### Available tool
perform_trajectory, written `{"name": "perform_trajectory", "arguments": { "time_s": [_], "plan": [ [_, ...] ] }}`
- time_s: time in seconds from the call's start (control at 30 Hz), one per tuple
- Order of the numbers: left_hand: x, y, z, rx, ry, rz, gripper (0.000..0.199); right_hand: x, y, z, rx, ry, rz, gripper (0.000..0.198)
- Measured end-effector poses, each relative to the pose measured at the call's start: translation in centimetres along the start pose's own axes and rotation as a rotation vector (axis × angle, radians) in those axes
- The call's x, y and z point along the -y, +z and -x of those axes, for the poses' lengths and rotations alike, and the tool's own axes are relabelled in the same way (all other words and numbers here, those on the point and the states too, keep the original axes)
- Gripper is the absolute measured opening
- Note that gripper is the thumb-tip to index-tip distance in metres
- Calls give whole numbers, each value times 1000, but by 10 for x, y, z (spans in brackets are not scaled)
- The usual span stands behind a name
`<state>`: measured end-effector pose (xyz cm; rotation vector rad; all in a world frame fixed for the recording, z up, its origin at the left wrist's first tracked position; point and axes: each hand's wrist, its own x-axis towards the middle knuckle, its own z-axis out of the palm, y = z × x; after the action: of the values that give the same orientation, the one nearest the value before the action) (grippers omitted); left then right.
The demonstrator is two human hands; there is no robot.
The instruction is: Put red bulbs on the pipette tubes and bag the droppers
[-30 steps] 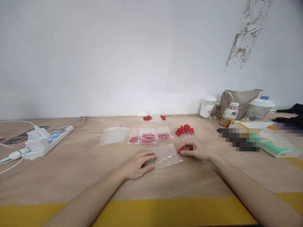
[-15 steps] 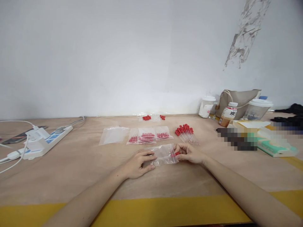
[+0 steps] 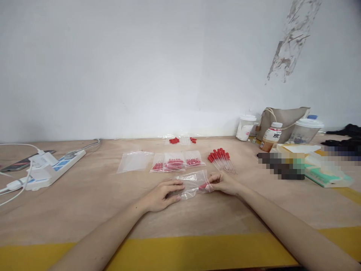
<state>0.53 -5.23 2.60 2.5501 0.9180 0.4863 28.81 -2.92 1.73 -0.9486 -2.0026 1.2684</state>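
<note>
A clear zip bag (image 3: 187, 183) lies across the table in front of me, its mouth to the right. My left hand (image 3: 166, 194) grips its left end between thumb and fingers. At the mouth, my right hand (image 3: 222, 183) pinches the end of a glass dropper (image 3: 202, 186). The dropper's red bulb shows through the plastic. Just behind my right hand, a fan of red-bulbed droppers (image 3: 221, 160) lies on the table. Several filled bags (image 3: 175, 162) lie in a row beyond the bag, with flat unfilled bags (image 3: 135, 162) to their left.
Small red pieces on clear plastic (image 3: 174, 140) lie by the wall. At left are a power strip (image 3: 56, 169) with cables and a phone (image 3: 25, 161). To the right stand a paper cup (image 3: 246, 128), a drink bottle (image 3: 271, 137), a grey bag (image 3: 284, 118) and a tissue pack (image 3: 327, 173).
The dropper's red bulb has moved left, deeper into the bag, with my right fingertips following at the mouth. My left hand has shifted slightly left, still on the bag.
</note>
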Motion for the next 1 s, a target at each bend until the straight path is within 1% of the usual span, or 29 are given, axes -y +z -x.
{"name": "perform_trajectory", "arguments": {
  "time_s": [0.07, 0.17, 0.27, 0.33, 0.4, 0.43, 0.5, 0.6, 0.67, 0.77, 0.83, 0.93, 1.0],
  "plan": [
    [1, 1, 0, -2, 9, 2, 38, 5, -1, 2, 12, -63, 115, 31],
    [3, 2, 1, -9, 14, -19, 35, 5, 1, 2, -15, -105, 195, 31],
    [5, 3, 1, -22, 12, -37, 32, -2, 4, 0, -78, -103, 204, 29],
    [6, 3, 1, -21, 6, -35, 32, -7, 3, -1, -96, -77, 202, 28],
    [6, 3, 1, -9, 1, -26, 32, -10, -3, -1, -114, -21, 229, 26],
    [6, 2, 1, -2, 0, -22, 32, -10, -9, -1, -149, 8, 260, 26],
    [5, 1, 1, 10, -2, -15, 32, -9, -22, -3, -285, 58, 356, 23],
    [3, -1, 1, 22, -5, -14, 32, -9, -40, -10, -554, 103, 557, 15],
    [3, -2, 1, 26, -3, -15, 32, -10, -47, -17, -661, 126, 693, 11],
    [3, -1, 1, 20, 2, -10, 32, -12, -46, -31, -722, 191, 866, 10],
    [5, 0, 1, 12, 6, -4, 32, -12, -42, -41, -732, 295, 948, 13],
    [7, 1, 1, 9, 10, 0, 32, -11, -37, -54, -712, 452, 979, 20],
    [8, 1, 1, 15, 12, -2, 32, -10, -36, -60, -691, 508, 964, 21]
  ]
}}
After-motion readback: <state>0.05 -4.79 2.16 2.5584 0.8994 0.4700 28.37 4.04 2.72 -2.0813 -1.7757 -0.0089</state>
